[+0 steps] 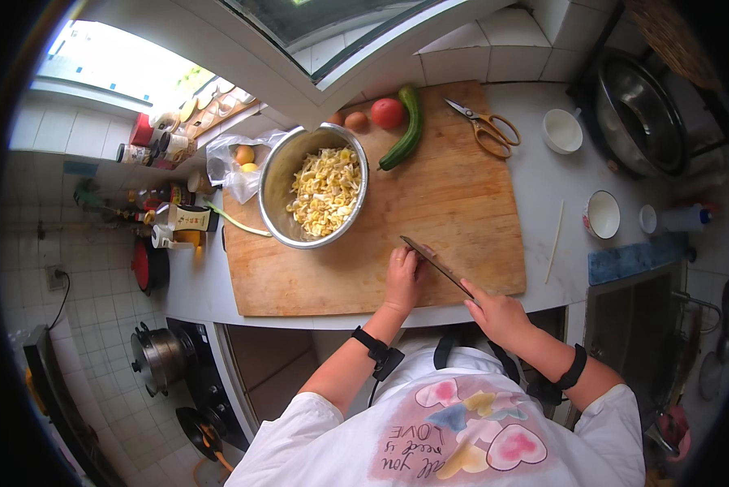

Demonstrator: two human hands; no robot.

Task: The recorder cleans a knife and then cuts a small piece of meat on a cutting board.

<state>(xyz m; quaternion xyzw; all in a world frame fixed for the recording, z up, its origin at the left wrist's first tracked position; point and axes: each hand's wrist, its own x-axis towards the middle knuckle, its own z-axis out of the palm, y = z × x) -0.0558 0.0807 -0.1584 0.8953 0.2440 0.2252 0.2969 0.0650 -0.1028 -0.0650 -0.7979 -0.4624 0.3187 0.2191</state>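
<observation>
My right hand (498, 313) grips a kitchen knife (440, 266), whose blade slants up and left over the front of the wooden cutting board (461, 207). Close against the blade's left side, my left hand (402, 280) has its fingers curled down at the board. Whatever lies beneath those fingers is hidden; a small pinkish bit shows just past the blade. Left of the hands stands a steel bowl (267, 207) with chopped yellow and white food pieces (328, 192) in it.
A green cucumber (410, 134), a tomato (388, 113), eggs (356, 122) and scissors (486, 126) lie along the board's back. A scallion stalk (236, 224) lies at the left. White bowls (562, 131) and a thin stick (554, 243) are on the right counter. An open window sash (340, 79) juts overhead.
</observation>
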